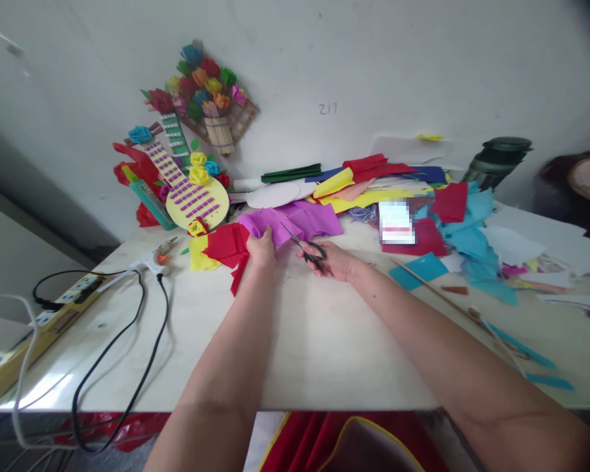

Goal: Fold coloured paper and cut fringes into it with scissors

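Note:
Purple crepe paper (319,219) lies across the back middle of the table. My left hand (261,249) pinches its left part, with the thumb on top. In my right hand (332,261) is a pair of scissors (314,254) with black handles; its blades point up and left at the purple paper. Whether the blades touch the paper, I cannot tell. Red crepe paper (226,244) sits just left of my left hand, over a yellow piece (202,254).
A glue gun (155,261) and its black cord lie left, near a power strip (63,314). Guitar-shaped crafts (199,203) with paper flowers lean on the wall. Blue paper scraps (420,270), a thin stick (432,288), a blurred-out phone (396,221) and a dark bottle (496,160) are right.

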`<state>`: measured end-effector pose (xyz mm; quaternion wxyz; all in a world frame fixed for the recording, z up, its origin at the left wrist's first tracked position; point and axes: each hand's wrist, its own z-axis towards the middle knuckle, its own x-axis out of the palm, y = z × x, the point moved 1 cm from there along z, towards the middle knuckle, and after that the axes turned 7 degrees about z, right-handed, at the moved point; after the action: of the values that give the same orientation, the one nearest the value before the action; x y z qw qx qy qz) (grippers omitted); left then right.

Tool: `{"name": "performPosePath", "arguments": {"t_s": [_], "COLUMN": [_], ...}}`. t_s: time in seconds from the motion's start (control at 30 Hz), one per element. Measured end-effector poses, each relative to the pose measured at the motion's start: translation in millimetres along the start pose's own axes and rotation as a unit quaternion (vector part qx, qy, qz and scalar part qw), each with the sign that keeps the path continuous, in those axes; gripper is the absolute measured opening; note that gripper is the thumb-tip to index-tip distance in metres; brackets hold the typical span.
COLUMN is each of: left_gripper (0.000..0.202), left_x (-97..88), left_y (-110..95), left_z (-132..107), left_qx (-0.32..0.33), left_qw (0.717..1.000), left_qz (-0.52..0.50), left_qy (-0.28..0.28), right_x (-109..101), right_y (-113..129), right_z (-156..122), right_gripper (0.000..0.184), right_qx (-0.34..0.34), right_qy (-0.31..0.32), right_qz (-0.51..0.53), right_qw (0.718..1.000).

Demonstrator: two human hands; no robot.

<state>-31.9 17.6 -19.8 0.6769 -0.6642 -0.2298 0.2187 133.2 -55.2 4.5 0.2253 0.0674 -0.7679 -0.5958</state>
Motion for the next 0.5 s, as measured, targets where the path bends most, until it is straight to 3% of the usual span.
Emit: {"name": "performPosePath", "arguments": {"t_s": [0.5], "left_gripper": [0.028], "left_x": [1.0], "left_y": [1.7], "left_z": [1.8], "left_qx": [0.004], "left_qw": [1.0], "left_qz": [0.004], "left_qy": [0.0], "right_x": [-0.9], "right_y": [-1.2], "right_z": [0.3], "right_gripper": [0.047], "right_qx": [-0.002], "right_qy": [0.002], "right_qz": [0.004], "right_qw": [1.0]}}
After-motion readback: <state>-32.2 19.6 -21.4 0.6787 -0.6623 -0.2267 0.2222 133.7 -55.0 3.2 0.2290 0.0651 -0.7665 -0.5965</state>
